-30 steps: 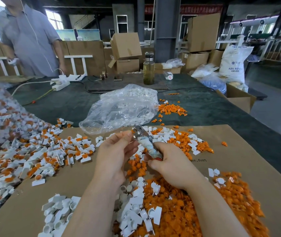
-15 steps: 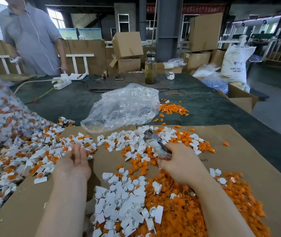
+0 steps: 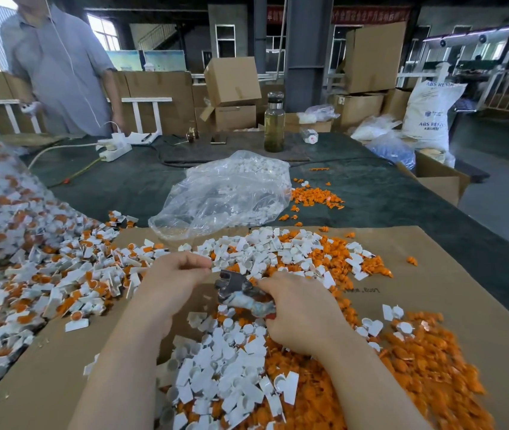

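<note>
Clamped in the right hand (image 3: 303,308), wrapped handles of a pliers-like tool (image 3: 241,290), head just above the heap of white and orange parts (image 3: 234,361) — left hand (image 3: 175,274) curled beside it, contents unclear. Probably feeding a part in; next, seating it squarely before squeezing

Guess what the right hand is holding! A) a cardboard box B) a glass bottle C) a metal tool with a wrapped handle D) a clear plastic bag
C: the right hand has its fingers curled round the wrapped handle of the metal tool, whose grey head sticks out towards the left hand.
</note>
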